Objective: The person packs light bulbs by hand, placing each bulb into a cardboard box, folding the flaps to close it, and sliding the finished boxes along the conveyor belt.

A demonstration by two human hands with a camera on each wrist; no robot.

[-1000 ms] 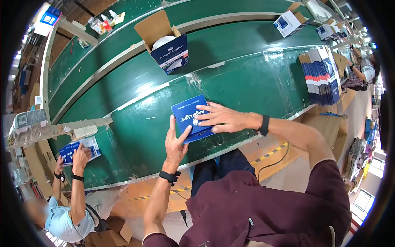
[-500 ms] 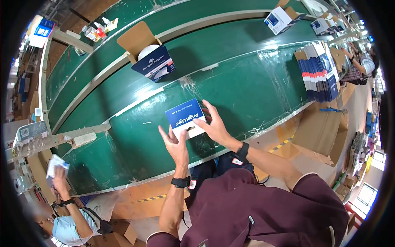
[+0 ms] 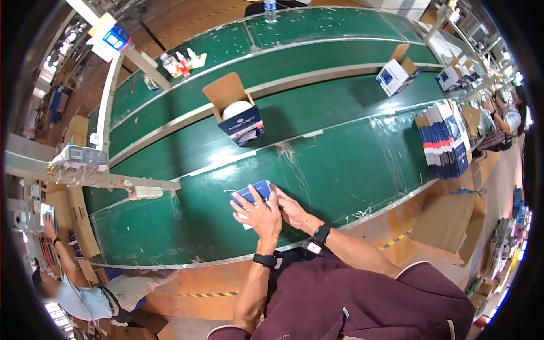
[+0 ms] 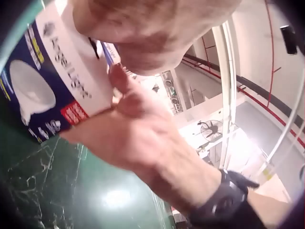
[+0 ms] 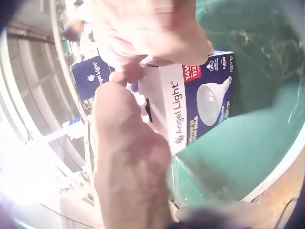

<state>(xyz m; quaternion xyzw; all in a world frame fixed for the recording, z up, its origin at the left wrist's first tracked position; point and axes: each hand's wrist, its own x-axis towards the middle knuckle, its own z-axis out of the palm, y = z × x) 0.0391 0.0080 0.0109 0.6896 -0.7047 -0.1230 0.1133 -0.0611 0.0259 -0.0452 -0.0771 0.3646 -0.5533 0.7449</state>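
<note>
The box [image 3: 260, 188] sits between the 2 hands, mostly covered by the left hand [image 3: 262, 218], whose fingers lie spread apart and fairly straight across its blue side. The right hand [image 3: 294, 213] holds the box just beside them, its fingers bent onto the card; blur hides exactly where each fingertip presses. Between the fingers and the printed bulb picture runs a white band with a dark slot [image 5: 147, 109]. I cannot tell whether the box touches the green bench [image 3: 141, 238] under the fingers.

The step in hand looks like working the box's end with both hands. To do it well, the right fingers should stay firm at the edge while the left ones press evenly, spread wide so the thin card does not buckle. Pressure on just 1 corner could crease it, and thumbs are best kept off the slot.

Beyond the fingertips, well apart, stands an opened carton [image 3: 243, 126] holding a white bulb [image 3: 237, 109]; to their right stands a stack of flat boxes [image 3: 445, 141].
</note>
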